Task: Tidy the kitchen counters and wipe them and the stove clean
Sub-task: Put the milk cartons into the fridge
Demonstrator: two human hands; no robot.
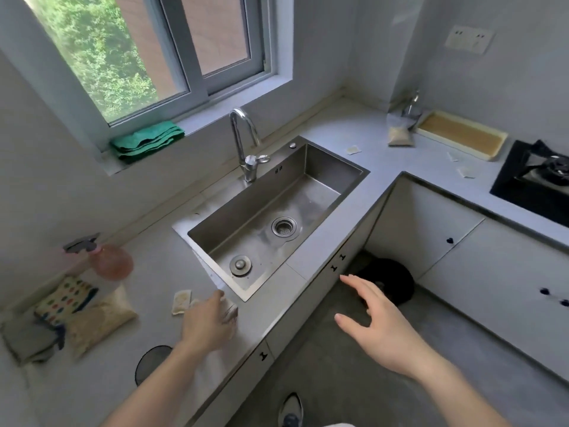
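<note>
right hand (374,323) spread over floor, left hand (209,320) on packet (230,310)

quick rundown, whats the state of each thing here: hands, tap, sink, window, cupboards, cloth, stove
left hand: on the counter, fingers on a small packet
right hand: open, holds nothing
tap: no water running
sink: empty, drain uncovered, stopper lying loose
window: shut
cupboard doors: shut
green cloth: folded on the sill
stove: no flame seen
</note>
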